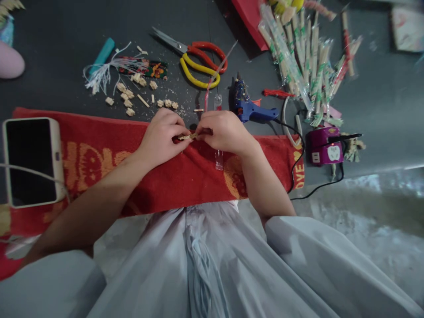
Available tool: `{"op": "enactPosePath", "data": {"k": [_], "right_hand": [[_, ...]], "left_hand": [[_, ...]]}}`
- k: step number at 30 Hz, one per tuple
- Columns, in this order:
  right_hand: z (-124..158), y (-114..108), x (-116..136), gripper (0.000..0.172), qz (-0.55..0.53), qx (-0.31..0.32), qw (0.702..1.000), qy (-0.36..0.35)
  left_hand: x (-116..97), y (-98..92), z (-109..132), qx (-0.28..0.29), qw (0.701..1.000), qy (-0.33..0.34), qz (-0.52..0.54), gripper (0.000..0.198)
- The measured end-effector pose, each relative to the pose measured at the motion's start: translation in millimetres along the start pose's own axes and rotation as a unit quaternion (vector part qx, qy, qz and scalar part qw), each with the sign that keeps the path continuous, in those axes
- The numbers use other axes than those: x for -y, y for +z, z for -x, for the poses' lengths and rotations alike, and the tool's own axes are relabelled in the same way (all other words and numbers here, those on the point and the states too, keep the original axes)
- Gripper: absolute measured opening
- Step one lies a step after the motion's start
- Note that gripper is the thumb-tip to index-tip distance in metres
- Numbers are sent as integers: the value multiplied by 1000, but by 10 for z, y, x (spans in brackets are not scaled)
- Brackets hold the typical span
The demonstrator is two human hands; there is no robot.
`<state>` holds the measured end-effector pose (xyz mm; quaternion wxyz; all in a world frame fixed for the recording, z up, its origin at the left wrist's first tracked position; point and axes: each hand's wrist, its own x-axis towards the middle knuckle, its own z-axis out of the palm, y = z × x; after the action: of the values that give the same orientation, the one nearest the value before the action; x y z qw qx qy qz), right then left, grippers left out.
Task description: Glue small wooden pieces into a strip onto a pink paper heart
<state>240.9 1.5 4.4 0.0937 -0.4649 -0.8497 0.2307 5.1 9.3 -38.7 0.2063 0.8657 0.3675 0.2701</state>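
My left hand [162,137] and my right hand [225,131] meet over a red towel [99,154] on the dark table. Both pinch a small pale wooden piece [187,137] between their fingertips, the fingers of each curled shut around it. A clear thin stick [218,159] lies under my right hand on the towel. Several small cut wooden bits [132,95] lie scattered just beyond my left hand.
A blue glue gun [248,108] lies right of my hands, its black cord running to a purple box [324,148]. Red and yellow scissors [198,62] lie behind. Wrapped chopsticks [301,57] are piled at the back right. A white phone [31,161] rests at left on the towel.
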Motion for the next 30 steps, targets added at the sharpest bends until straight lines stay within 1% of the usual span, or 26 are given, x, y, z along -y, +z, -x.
{"op": "enactPosePath", "data": {"k": [12,22,27,30], "right_hand": [[41,-53,60,26,24,2,1000,-2],[32,-8,41,26,43,-6,999,-26],[35,-33,67,28,51,1,999,-17],[53,-57,65,27,46,-2,999,-9]], "left_hand": [[-10,-7,-10,6,1000,-14,2,14],[-25,-6,-14,12,1000,-19,18,15],[-26,3,-16,1,1000,-9,12,15],[-44,-9,-20,7,1000,-14,1,13]]}}
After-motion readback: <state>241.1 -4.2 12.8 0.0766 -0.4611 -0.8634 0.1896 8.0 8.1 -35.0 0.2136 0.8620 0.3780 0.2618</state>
